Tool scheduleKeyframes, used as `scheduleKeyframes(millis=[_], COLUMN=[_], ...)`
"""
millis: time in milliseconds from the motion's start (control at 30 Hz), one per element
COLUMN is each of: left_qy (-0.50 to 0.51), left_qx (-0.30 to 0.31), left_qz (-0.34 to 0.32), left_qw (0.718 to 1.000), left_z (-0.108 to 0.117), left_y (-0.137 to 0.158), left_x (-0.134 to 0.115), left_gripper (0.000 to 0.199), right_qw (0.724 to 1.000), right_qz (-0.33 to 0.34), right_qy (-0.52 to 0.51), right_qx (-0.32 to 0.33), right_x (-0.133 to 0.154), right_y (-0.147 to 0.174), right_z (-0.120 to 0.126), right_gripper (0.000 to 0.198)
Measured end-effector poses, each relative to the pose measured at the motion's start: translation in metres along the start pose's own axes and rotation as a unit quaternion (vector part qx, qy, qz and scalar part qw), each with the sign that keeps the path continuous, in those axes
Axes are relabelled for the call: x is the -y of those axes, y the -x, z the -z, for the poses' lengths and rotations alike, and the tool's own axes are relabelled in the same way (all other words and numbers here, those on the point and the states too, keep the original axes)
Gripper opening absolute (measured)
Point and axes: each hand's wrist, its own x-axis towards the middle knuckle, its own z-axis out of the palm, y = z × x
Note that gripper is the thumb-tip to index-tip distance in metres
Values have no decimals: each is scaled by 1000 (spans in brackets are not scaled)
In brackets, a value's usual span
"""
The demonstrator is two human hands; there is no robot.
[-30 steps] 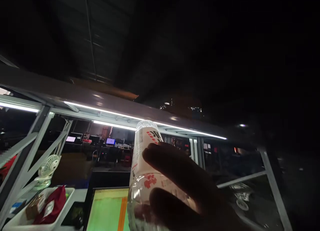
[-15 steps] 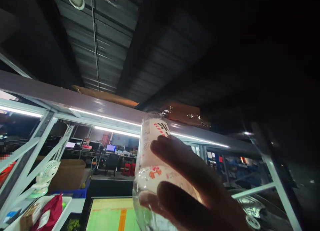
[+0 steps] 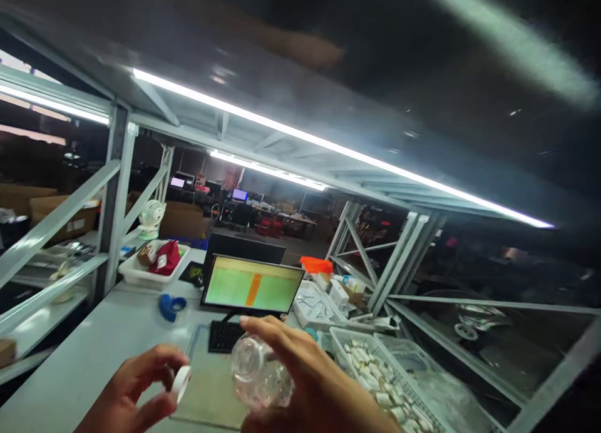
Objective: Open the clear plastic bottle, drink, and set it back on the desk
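My right hand [image 3: 314,376] is wrapped round a clear plastic bottle [image 3: 251,367], tilted so that its uncapped mouth points towards me. To its left, my left hand [image 3: 134,389] pinches a white bottle cap [image 3: 181,383] between thumb and fingers. Cap and bottle are apart, both held above the bench mat [image 3: 209,386]. My right palm hides part of the bottle, and its label is hard to make out.
Behind my hands stand a monitor [image 3: 256,286] and a black keyboard [image 3: 223,336]. A blue tape dispenser [image 3: 171,307] and a white bin [image 3: 154,273] are to the left. On the right, a white basket [image 3: 345,342] holds many small pale pieces. A lit shelf [image 3: 328,148] runs overhead.
The view has tilted down from the ceiling to the bench. The bottle has come down from in front of the shelf, still in my right hand. My left hand has entered with the cap.
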Motion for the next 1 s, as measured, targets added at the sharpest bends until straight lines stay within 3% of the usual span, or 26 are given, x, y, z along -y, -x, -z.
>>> scheduleKeyframes(millis=[133, 233, 400, 767, 900, 1000], left_qy=[-51, -74, -65, -155, -190, -192], left_qx=[16, 48, 67, 122, 140, 175], left_qz=[-28, -17, 33, 135, 142, 109], left_qw=[998, 996, 995, 971, 961, 959], left_z=[-6, -19, -34, -38, -40, -38], left_y=[-4, -7, -10, -19, -20, -19], left_x=[-14, -15, -5, -5, -9, -22], left_gripper=[45, 46, 49, 38, 35, 24], right_qw=[984, 974, 964, 954, 950, 949], right_qz=[-96, -134, -166, -163, -167, -174], right_qy=[-68, -77, -86, -47, -39, -53], right_qx=[131, 165, 191, 246, 260, 258], right_x=[-17, -22, -23, -22, -22, -25], right_y=[1, 4, 9, 4, 6, 8], right_z=[-72, -95, -103, -122, -124, -122], right_gripper=[103, 103, 100, 94, 95, 96])
